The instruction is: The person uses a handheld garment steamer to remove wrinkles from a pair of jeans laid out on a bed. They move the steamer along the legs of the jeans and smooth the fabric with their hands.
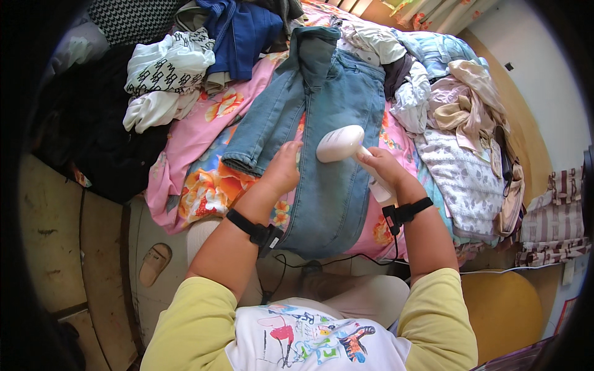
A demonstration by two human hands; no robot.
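Observation:
A pair of blue jeans (331, 204) lies spread on the bed, one leg stretched toward me and the other angled to the left. My right hand (385, 167) is wrapped round the handle of a white handheld garment steamer (341, 143). The steamer's rounded head is over the nearer leg, at about its middle; whether it touches the cloth is hard to tell. At that leg's left edge my left hand (284, 168) is closed on the denim, its fingertips mostly hidden. Black bands circle both wrists.
A floral bedsheet (213, 185) covers the bed. Piled clothes lie at the back left, including a white patterned garment (170, 65), with more on the right around a grey-white towel-like cloth (461, 173). A black cord (346, 258) hangs by my knees. A tan slipper (154, 264) lies on the floor.

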